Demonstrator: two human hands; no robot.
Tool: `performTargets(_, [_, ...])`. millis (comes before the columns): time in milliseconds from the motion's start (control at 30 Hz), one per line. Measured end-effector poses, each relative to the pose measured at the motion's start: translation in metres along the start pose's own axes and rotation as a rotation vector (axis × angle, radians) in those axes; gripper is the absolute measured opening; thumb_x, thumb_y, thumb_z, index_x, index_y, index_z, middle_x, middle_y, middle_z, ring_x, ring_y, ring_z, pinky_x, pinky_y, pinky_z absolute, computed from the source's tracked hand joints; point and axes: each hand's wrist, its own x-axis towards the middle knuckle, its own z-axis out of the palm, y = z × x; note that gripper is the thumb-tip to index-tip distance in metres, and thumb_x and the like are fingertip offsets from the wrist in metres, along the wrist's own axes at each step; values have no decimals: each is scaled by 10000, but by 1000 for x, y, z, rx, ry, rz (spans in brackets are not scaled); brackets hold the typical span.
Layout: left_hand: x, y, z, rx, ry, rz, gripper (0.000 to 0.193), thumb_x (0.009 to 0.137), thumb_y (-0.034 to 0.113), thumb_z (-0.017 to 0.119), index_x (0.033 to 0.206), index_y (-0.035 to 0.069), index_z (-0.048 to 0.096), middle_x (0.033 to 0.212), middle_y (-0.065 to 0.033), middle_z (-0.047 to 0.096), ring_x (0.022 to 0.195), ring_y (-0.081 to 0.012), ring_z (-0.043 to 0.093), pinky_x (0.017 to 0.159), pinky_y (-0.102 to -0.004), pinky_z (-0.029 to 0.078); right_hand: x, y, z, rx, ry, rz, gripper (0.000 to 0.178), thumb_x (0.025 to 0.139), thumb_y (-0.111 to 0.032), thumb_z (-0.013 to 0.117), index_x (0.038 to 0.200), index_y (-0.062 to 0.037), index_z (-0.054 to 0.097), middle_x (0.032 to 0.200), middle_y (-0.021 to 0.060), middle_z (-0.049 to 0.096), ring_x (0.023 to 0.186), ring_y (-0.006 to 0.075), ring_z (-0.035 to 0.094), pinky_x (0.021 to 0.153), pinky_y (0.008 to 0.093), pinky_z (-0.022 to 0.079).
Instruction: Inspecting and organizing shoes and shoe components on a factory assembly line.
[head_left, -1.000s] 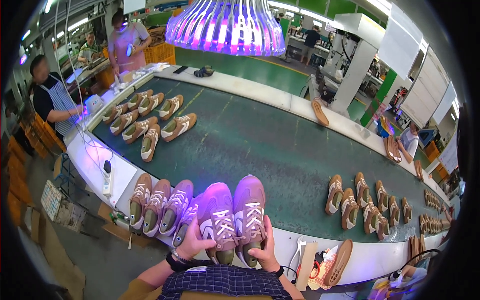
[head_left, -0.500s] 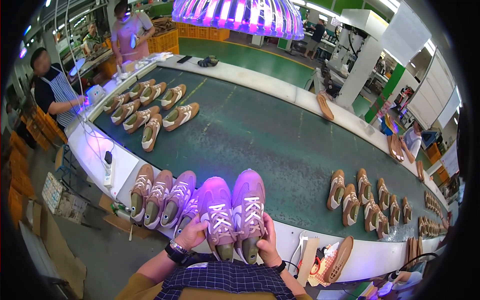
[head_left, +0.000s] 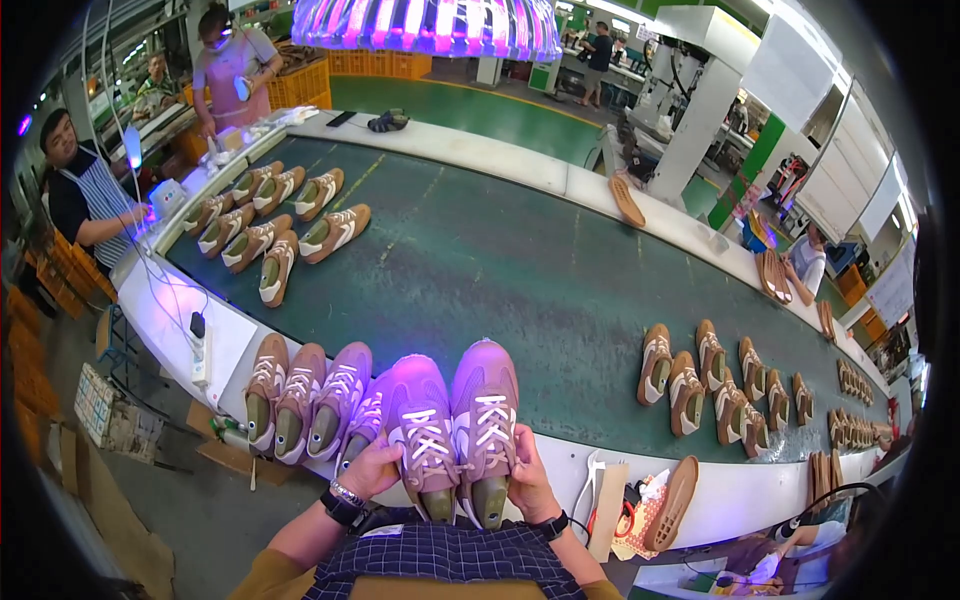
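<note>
Holding the left sneaker (head_left: 417, 395) with the left hand (head_left: 370, 471), with fingers closed along its outer side near the heel, and the right sneaker (head_left: 487, 375) with the right hand (head_left: 533, 480), with fingers curled narrowly against the opposite outer side. Held side by side with toes pointing away, at the near edge of the green conveyor belt (head_left: 520, 270); cannot tell whether resting on the white worktop (head_left: 570, 462) below. Look well advanced: brown-uppered, laced in white, filled with green shoe lasts (head_left: 490, 502). Not yet released, so apparently mid-handling. Cannot tell what finishing remains, with undersides hidden. Just to the left: a row of matching sneakers (head_left: 341, 395), likewise laced and lasted, with the nearest partly covered. Farther off on the belt: a left cluster of sneakers (head_left: 336, 234) and a right cluster of sneakers (head_left: 686, 392), seemingly at a similar stage.
</note>
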Motion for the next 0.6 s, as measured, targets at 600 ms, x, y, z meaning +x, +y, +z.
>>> performTargets(600, [7, 34, 0, -5, -113, -25, 587, 769, 110, 595, 1311, -21, 411, 1265, -133, 525, 1185, -258, 496, 1046, -393, 344, -5, 8, 5, 77, -79, 9, 671, 744, -227, 701, 1286, -35, 355, 1255, 117, 486, 1165, 220, 499, 979, 355, 414])
